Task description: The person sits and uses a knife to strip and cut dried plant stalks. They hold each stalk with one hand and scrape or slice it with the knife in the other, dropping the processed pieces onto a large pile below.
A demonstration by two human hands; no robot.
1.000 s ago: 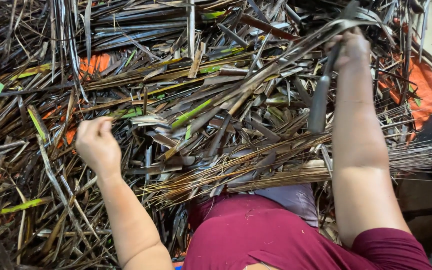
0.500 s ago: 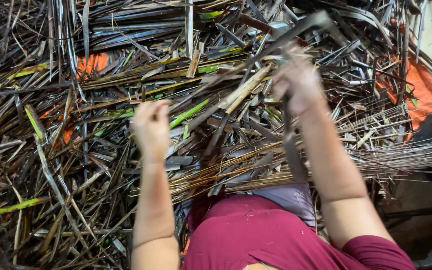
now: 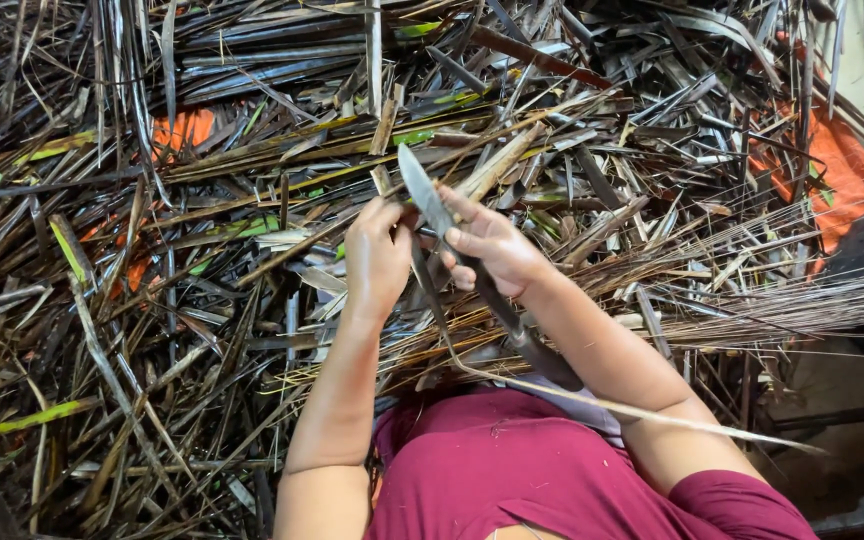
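My left hand (image 3: 377,258) and my right hand (image 3: 492,248) meet in front of my chest, both closed on one long dark dried leaf strip (image 3: 419,183). Its pointed grey tip sticks up above the hands, and the rest runs down under my right forearm. From the hands a thin pale midrib (image 3: 612,405) curves off to the lower right. All around lies a deep pile of dried dark leaves (image 3: 202,300), some of them green-tinged.
A bundle of thin pale sticks (image 3: 782,300) lies across my lap toward the right. Orange cloth (image 3: 842,170) shows under the leaves at right and orange cloth (image 3: 182,128) also at upper left. My maroon shirt (image 3: 512,480) fills the bottom.
My right hand came down from the upper right with the dark leaf strip. My left hand moved right from the pile and joined it on the strip.
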